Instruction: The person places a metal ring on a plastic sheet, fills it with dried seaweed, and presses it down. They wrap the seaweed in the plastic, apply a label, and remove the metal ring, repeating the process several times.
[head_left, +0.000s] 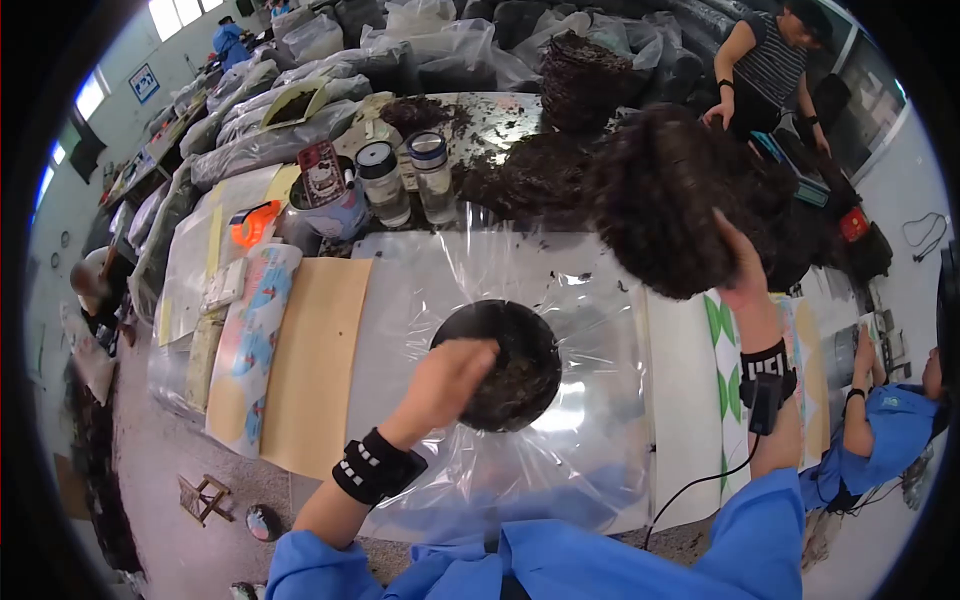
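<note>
A round black container (pixel 500 405) with dark material in it stands on clear plastic film (pixel 600 370) spread over the table. My left hand (pixel 450 378) is over its left rim, fingers together and partly blurred; whether they hold anything is unclear. My right hand (pixel 742 262) grips a large dark, layered clump (pixel 660 200), raised above the table's right side. Behind it lies a heap of similar dark material (pixel 530 175), with a tall dark stack (pixel 580 80) at the back.
Two lidded clear jars (pixel 432 180), a mug (pixel 335 208) with a phone, and an orange tape dispenser (pixel 255 222) stand back left. Filled plastic bags (pixel 440 55) line the back. Co-workers are at the right, one by a scale (pixel 795 175).
</note>
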